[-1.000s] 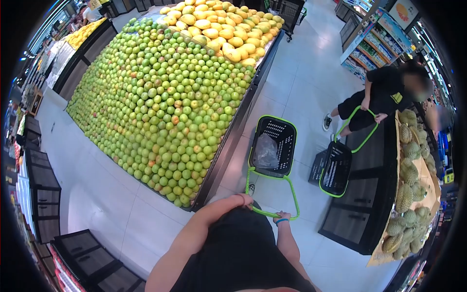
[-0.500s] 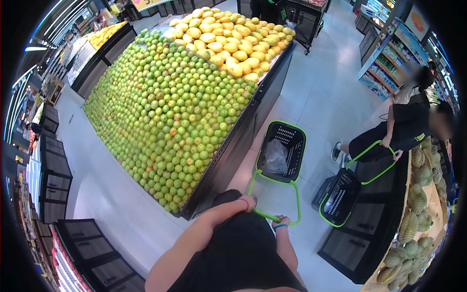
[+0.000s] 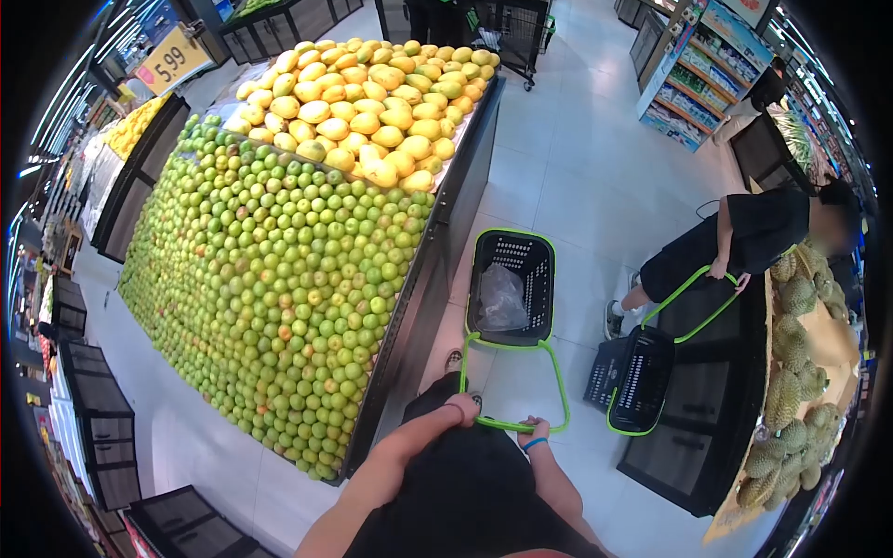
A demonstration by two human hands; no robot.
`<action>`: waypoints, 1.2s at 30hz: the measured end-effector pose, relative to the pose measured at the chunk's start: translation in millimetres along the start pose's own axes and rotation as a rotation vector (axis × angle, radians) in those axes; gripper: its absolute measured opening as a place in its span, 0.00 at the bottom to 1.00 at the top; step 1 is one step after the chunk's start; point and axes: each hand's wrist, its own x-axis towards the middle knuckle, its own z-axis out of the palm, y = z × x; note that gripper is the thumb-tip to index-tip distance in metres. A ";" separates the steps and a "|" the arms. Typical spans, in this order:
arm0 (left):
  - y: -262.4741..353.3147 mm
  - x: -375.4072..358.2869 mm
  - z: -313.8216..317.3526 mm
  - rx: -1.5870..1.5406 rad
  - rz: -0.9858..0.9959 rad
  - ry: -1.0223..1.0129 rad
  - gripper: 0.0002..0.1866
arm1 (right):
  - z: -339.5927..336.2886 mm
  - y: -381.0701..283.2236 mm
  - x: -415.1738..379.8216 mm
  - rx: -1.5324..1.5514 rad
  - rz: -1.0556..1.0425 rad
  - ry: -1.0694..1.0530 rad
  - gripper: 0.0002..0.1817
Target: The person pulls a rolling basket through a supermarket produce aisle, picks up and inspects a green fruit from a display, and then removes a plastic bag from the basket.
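Note:
My left hand (image 3: 462, 409) is closed round the left end of a green basket handle (image 3: 565, 386). At the other end of its bar, my right hand (image 3: 533, 431), below a blue wristband, grips the same handle. Beyond both hands stands the black basket (image 3: 541, 288) with a green rim, holding a crumpled clear plastic bag (image 3: 502, 299). Left of the basket rises a sloping display of green round fruit (image 3: 270, 279), with yellow mangoes (image 3: 372, 107) heaped at its far end.
On the right a person in dark clothes (image 3: 767, 223) holds another black basket (image 3: 642, 379) by its green handle. Durians (image 3: 786, 400) lie on a stand at the right edge. A shelf unit (image 3: 693, 84) and a black cart (image 3: 512, 37) stand farther off.
The view has shifted, so the fruit display and my basket sit farther left. My hands keep their grip on the handle. A yellow price sign has come fully into view at upper left.

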 end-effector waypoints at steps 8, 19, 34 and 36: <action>-65.0 43.6 -60.4 -0.058 0.045 -0.104 0.17 | 106.1 -24.8 -1.1 0.019 -0.018 -0.027 0.04; -120.4 41.4 -99.1 -0.080 0.064 0.000 0.16 | 160.5 -12.4 31.4 0.046 -0.008 0.038 0.02; -168.4 98.9 -140.5 -0.097 -0.008 0.068 0.14 | 257.7 -43.9 52.6 0.019 -0.044 0.065 0.02; -171.4 110.4 -158.5 -0.089 -0.030 0.067 0.14 | 284.7 -57.1 46.2 0.010 -0.047 0.060 0.03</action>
